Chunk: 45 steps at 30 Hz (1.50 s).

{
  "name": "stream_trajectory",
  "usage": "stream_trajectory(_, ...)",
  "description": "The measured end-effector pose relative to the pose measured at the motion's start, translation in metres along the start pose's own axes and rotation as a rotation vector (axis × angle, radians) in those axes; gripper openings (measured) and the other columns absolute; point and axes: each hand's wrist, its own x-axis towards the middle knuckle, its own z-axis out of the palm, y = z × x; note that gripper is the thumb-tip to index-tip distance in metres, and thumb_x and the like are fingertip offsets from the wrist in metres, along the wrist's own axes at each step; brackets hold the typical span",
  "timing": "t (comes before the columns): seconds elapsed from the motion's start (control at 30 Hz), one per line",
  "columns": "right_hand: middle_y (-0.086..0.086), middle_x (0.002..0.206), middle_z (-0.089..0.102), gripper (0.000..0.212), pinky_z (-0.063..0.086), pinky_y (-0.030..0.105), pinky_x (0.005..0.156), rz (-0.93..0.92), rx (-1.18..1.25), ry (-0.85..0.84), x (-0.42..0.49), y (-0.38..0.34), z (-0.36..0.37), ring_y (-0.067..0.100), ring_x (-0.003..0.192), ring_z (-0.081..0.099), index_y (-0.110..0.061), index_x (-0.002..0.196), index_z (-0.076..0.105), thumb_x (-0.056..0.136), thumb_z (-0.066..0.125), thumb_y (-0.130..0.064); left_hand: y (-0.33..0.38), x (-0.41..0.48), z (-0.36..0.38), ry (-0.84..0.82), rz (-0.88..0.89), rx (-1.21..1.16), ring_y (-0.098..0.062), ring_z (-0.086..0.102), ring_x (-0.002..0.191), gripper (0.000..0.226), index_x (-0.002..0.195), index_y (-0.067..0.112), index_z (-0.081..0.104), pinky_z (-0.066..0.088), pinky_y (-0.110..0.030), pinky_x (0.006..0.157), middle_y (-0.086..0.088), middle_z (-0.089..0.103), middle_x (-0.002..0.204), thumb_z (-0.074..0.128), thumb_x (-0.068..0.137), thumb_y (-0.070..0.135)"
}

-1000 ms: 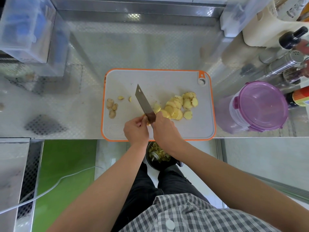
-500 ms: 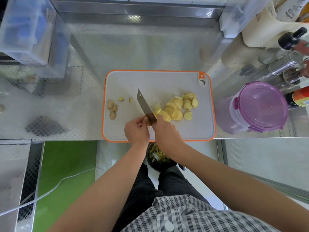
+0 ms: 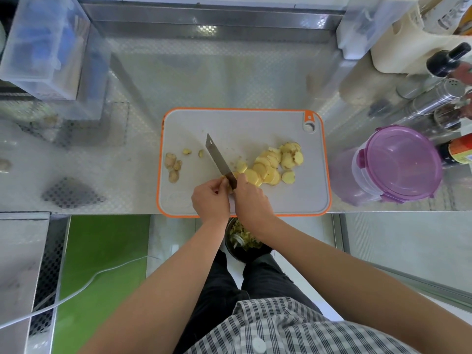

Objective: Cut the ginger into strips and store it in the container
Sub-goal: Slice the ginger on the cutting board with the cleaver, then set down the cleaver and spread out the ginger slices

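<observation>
Steel table (image 3: 229, 72) carried the cutting board (image 3: 242, 123). There the right hand (image 3: 251, 200) gripped the knife (image 3: 217, 159); the left hand (image 3: 210, 200) pinched a ginger stub (image 3: 224, 178) at the blade. Rightward lay ginger slices (image 3: 270, 167) (light, stiff, probably slippery), best pinned flat.

Bare counter (image 3: 217, 80) is left open beyond the cutting board (image 3: 237, 129), between a clear box (image 3: 43, 44) at far left and bottles (image 3: 447, 60) at far right. The board's right side is flanked by a lidded container (image 3: 398, 162). On the board, the middle is crossed by a knife (image 3: 219, 158), with ginger slices (image 3: 275, 162) right and scraps (image 3: 172, 166) left.
</observation>
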Motion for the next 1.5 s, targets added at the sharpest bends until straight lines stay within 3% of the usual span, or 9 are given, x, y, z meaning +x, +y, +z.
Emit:
stream_trajectory(0.33,0.005,0.061,0.046,0.008,0.025,0.033,0.046,-0.124,0.305,0.139,-0.007,0.033,-0.028,0.028,0.057,0.045,-0.007,0.098,0.038,0.098,0.042,-0.014,0.009,0.002,-0.004,-0.016,-0.054,-0.032,-0.014,0.067,0.077,0.018,0.090,0.014,0.075,0.052,-0.032,0.079,0.000,0.073,0.080,0.074,0.082,0.030)
stream_trajectory(0.4,0.001,0.061,0.044,0.008,0.031,0.033,0.045,-0.104,0.342,0.187,-0.005,0.041,-0.041,0.027,0.055,0.046,-0.010,0.094,0.036,0.098,0.042,-0.015,0.011,0.004,-0.005,-0.042,-0.013,-0.004,-0.012,0.066,0.079,0.018,0.089,0.015,0.072,0.051,-0.032,0.080,0.005,0.070,0.079,0.073,0.082,0.032)
stream_trajectory(0.57,0.012,0.071,0.053,0.019,0.051,0.049,0.055,0.016,0.377,0.226,-0.003,0.066,-0.061,0.038,0.063,0.058,-0.004,0.106,0.040,0.099,0.041,-0.022,0.006,0.009,-0.006,-0.081,0.233,0.228,-0.023,0.058,0.094,0.028,0.107,0.011,0.066,0.044,-0.031,0.083,-0.007,0.062,0.098,0.069,0.081,0.020)
stream_trajectory(0.63,0.012,0.073,0.054,0.022,0.048,0.048,0.055,0.014,0.368,0.281,-0.005,0.073,-0.066,0.039,0.064,0.058,-0.005,0.112,0.041,0.099,0.041,-0.022,0.006,0.008,-0.003,-0.123,0.387,0.338,-0.025,0.049,0.107,0.050,0.123,0.011,0.058,0.038,-0.026,0.087,-0.012,0.051,0.114,0.073,0.076,0.019)
stream_trajectory(0.77,0.011,0.082,0.056,0.029,0.033,0.035,0.058,0.031,0.145,0.369,-0.005,0.088,-0.077,0.028,0.070,0.046,-0.010,0.124,0.044,0.096,0.042,-0.020,0.015,0.011,0.007,-0.248,0.642,0.628,-0.030,0.041,0.117,0.075,0.141,0.021,0.041,0.044,-0.040,0.092,-0.013,0.039,0.134,0.076,0.075,0.028)
stream_trajectory(0.93,0.014,0.105,0.047,0.046,0.039,0.036,0.060,-0.002,-0.072,0.518,0.013,0.104,-0.081,0.036,0.075,0.054,-0.022,0.135,0.050,0.091,0.046,-0.008,0.014,0.021,0.010,-0.266,0.637,0.673,-0.031,0.047,0.107,0.050,0.122,0.017,0.061,0.051,-0.045,0.083,-0.013,0.049,0.116,0.073,0.074,0.006)
stream_trajectory(1.2,0.020,0.123,0.033,0.073,0.042,0.037,0.082,0.169,-0.133,0.442,0.057,0.126,-0.066,0.034,0.095,0.044,-0.006,0.143,0.025,0.077,0.049,0.014,0.015,0.024,0.011,-0.279,0.660,0.712,-0.028,0.046,0.107,0.048,0.121,0.017,0.061,0.050,-0.037,0.080,-0.011,0.048,0.117,0.073,0.075,0.008)
stream_trajectory(1.37,0.017,0.131,0.033,0.071,0.042,0.042,0.090,0.153,-0.126,0.369,0.056,0.148,-0.061,0.035,0.102,0.041,-0.009,0.144,0.027,0.079,0.049,0.010,0.016,0.031,0.010,-0.243,0.654,0.707,-0.029,0.047,0.107,0.048,0.121,0.016,0.062,0.051,-0.039,0.083,-0.012,0.049,0.116,0.072,0.075,0.005)
stream_trajectory(1.5,0.012,0.134,0.044,0.057,0.038,0.045,0.091,0.032,-0.092,0.533,0.045,0.140,-0.069,0.034,0.113,0.045,-0.013,0.137,0.043,0.082,0.052,0.000,0.019,0.036,0.011,-0.215,0.677,0.708,-0.033,0.049,0.106,0.054,0.127,0.015,0.058,0.049,-0.045,0.086,-0.015,0.049,0.116,0.074,0.075,0.010)
